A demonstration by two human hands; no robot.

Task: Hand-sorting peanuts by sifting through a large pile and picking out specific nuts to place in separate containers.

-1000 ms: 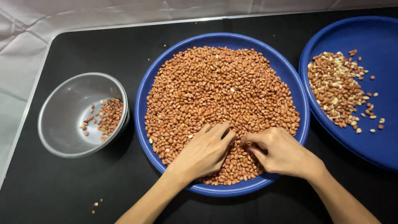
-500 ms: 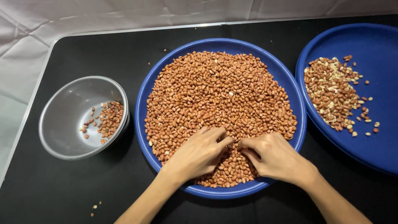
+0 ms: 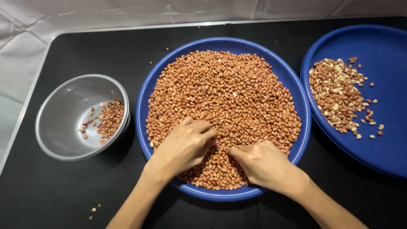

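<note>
Both grips were curled narrow, left hand (image 3: 184,146) and right hand (image 3: 263,163) picking through peanuts (image 3: 224,97) at six o'clock of the blue tray (image 3: 146,97), whether pinching any I couldn't tell.

Nothing like that here, honestly: no packages, no labels, no signs and no screens show anywhere in this view.

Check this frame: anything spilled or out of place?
A few stray peanut bits lie on the black table, near the left forearm, outside any dish. A speck sits above the middle blue plate. Otherwise nothing stands out; both hands rest in the peanuts.
</note>
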